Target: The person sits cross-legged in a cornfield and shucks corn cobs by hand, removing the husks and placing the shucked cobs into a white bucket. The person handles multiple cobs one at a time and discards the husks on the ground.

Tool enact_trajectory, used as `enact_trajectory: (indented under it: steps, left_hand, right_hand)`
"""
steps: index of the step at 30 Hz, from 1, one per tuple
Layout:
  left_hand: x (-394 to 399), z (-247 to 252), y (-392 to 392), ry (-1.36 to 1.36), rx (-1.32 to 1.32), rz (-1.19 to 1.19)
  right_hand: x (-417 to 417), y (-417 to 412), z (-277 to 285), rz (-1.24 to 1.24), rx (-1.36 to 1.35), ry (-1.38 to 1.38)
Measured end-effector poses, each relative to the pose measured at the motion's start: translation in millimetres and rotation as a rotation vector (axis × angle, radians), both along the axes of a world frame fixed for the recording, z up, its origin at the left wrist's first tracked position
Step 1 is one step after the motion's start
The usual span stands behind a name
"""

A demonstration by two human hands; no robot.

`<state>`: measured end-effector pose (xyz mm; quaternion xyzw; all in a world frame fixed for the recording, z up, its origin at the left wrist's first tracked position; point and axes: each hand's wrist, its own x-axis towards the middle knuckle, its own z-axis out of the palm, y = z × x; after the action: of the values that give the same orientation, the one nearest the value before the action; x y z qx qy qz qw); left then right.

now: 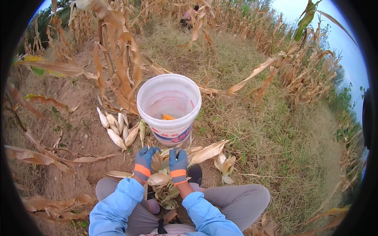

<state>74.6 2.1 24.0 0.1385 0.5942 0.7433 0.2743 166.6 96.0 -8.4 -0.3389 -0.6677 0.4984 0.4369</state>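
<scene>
My left hand (145, 160) and my right hand (178, 161) wear grey-blue work gloves with orange cuff bands. Between them, just in front of the bucket, both grip the dry corn husk (158, 161); the fingers partly hide it, and how much of an ear is inside I cannot tell. The white plastic bucket (169, 124) stands upright beyond my hands and bears printed writing. At its bottom lies a bare yellow corn cob (168, 117). Long husk leaves (208, 152) spread out to the right of my right hand.
Several ears of corn in pale husks (118, 129) lie on bare soil left of the bucket. Loose husks (165, 193) are heaped between my legs. Another husk (225, 168) lies right. Dry corn stalks (110, 56) rise at left; a person (189, 17) is among stalks far off.
</scene>
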Motion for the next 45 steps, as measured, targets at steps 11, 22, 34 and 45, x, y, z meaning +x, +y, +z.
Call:
enact_trajectory:
  steps: [11,22,34,45]
  left_hand:
    - [-8.3,-27.1,-1.7,-0.008,-0.01,0.008]
    - [0.4,-12.3,0.6,-0.09,0.069,0.014]
    - [0.3,-10.3,-0.7,-0.116,0.083,0.029]
    - [-30.4,0.8,-15.1,-0.05,0.253,0.271]
  right_hand:
    - [-2.3,0.0,-11.6,-0.053,-0.006,0.018]
    - [-3.1,3.5,-28.6,-0.043,-0.087,0.039]
    - [2.2,3.8,-18.7,-0.024,-0.291,0.09]
    - [15.7,45.8,-27.1,-0.05,-0.622,0.42]
